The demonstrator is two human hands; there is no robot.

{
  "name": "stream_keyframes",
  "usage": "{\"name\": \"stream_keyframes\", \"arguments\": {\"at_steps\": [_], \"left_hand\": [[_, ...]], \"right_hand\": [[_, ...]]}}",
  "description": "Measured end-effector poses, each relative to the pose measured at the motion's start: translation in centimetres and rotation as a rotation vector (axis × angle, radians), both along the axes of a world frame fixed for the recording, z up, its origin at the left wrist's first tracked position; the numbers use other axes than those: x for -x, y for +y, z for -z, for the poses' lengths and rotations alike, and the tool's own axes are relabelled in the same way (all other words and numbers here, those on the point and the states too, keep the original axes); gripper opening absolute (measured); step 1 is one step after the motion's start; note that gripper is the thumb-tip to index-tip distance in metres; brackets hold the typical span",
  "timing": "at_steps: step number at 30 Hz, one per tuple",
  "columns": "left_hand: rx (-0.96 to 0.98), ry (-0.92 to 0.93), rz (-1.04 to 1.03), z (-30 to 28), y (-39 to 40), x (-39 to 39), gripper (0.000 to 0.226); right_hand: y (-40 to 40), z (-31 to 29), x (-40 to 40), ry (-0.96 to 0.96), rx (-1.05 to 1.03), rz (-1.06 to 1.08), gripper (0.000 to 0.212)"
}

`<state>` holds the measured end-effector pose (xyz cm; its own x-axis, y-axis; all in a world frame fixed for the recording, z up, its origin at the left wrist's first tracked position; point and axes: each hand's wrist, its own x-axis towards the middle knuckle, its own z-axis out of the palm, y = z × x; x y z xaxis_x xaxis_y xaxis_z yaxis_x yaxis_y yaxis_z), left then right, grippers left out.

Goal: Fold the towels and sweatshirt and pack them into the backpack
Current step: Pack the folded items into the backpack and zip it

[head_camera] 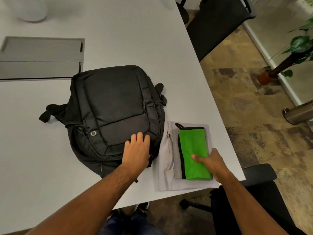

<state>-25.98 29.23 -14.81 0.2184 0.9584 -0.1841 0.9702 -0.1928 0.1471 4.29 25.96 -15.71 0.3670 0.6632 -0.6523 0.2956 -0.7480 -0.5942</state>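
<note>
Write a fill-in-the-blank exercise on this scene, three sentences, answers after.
1. The left hand rests on the black ____.
2. The right hand pinches the ____ towel.
3. The folded stack lies on the white table, to the ____ of the bag.

Answers: backpack; green; right.

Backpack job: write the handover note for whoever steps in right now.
Left hand: flat on the black backpack, holding nothing.
Right hand: grips the near edge of the folded stack, thumb on the green towel.
Stack: green towel over a grey towel, on the folded sweatshirt, right of the backpack.
Done: folding.
Left: open the backpack, which looks zipped; pack the stack.
</note>
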Motion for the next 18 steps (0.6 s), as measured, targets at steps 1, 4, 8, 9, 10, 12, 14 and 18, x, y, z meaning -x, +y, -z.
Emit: {"name": "stream_keyframes", "arguments": {"at_steps": [1, 4, 8, 9, 10, 12, 14, 18], "left_hand": [[0.0, -0.017, 0.0, 0.1, 0.3, 0.5, 0.048], [0.007, -0.137, 0.035, 0.1, 1.5, 1.6, 0.025], [0.111, -0.384, -0.098, -2.4, 3.6, 2.9, 0.013], [0.113, -0.435, -0.126, -3.2, 4.2, 3.4, 0.013], [0.108, -0.486, -0.149, -4.1, 4.7, 3.8, 0.013], [0.084, -0.58, -0.18, -6.0, 5.8, 4.6, 0.015], [0.062, -0.65, -0.2, -7.6, 6.8, 5.3, 0.015], [0.073, -0.739, -0.215, -10.4, 8.3, 6.0, 0.016]], "right_hand": [[-0.1, -0.4, 0.2, -0.02, -0.028, -0.014, 0.084], [-0.9, -1.5, 0.7, -0.064, -0.15, -0.057, 0.078], [-2.3, -3.0, 0.4, -0.101, -0.287, -0.15, 0.064], [-2.5, -3.3, 0.2, -0.116, -0.307, -0.175, 0.066], [-2.8, -3.7, 0.1, -0.131, -0.324, -0.198, 0.068], [-3.4, -4.5, -0.2, -0.194, -0.366, -0.257, 0.072], [-3.7, -5.5, -0.5, -0.259, -0.432, -0.35, 0.072], [-3.3, -8.1, -0.8, -0.466, -0.623, -0.834, 0.083]]}}
